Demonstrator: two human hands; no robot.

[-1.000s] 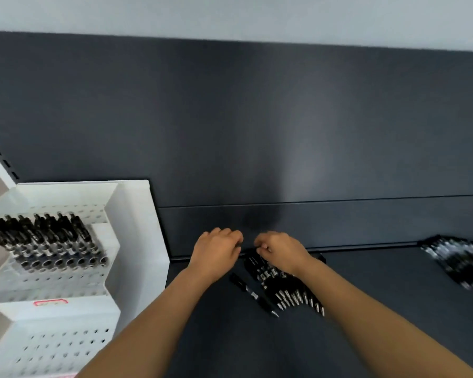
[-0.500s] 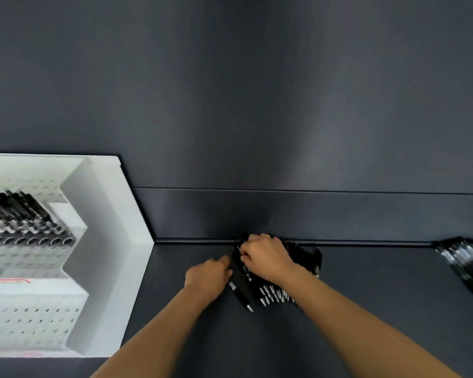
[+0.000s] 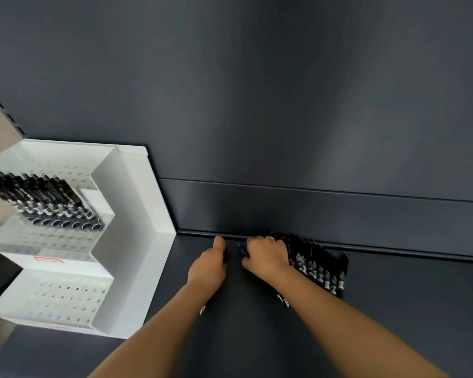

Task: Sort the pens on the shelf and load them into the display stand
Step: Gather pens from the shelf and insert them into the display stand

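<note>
on my feed, left hand (image 3: 209,264) wrapped round a black pen (image 3: 225,254), right hand (image 3: 266,255) clutching the pen pile (image 3: 318,264) at the back of the shelf (image 3: 393,309), white display stand (image 3: 137,214) off left

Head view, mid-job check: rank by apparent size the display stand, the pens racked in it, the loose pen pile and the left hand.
1. display stand
2. racked pens
3. loose pen pile, partly hidden under the right hand
4. left hand
</note>
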